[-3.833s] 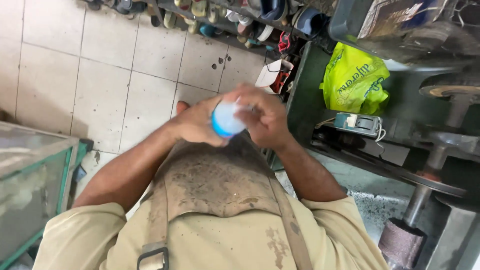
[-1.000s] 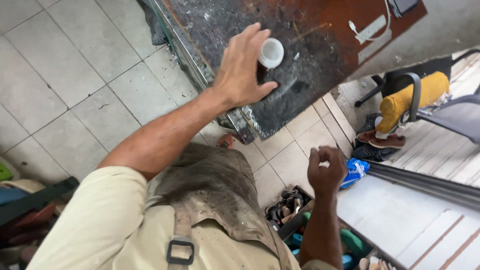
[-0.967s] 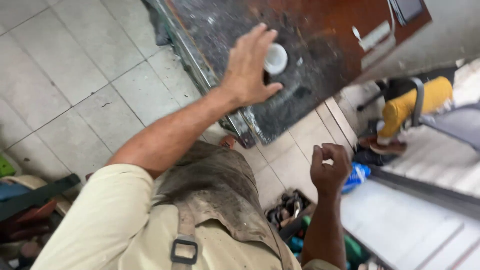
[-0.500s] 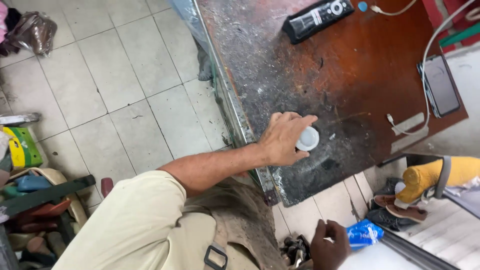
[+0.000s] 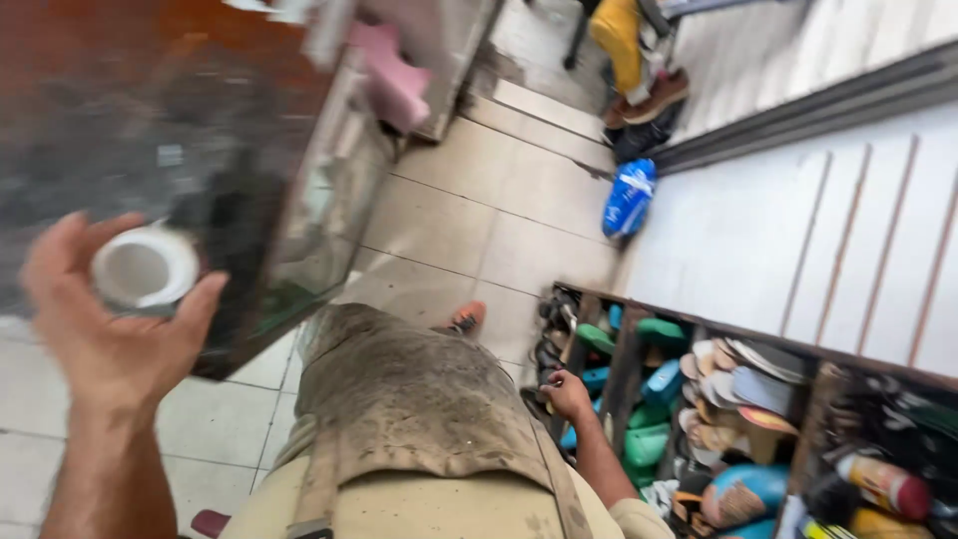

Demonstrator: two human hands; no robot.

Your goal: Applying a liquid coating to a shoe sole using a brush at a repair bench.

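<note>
Left hand (image 5: pixel 105 334) up close, fingers curled round a white round container (image 5: pixel 146 268), open mouth facing up, above the dark worktop (image 5: pixel 150 150). Right hand (image 5: pixel 567 392) low, loosely closed by the shoe rack (image 5: pixel 699 399); whether it holds anything, I cannot tell. Farther off, a blue bag (image 5: pixel 629 198) on the floor.

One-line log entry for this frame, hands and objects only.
left hand: fingers around white round container over dark worktop | right hand: lowered by shoe rack, contents unclear
</note>
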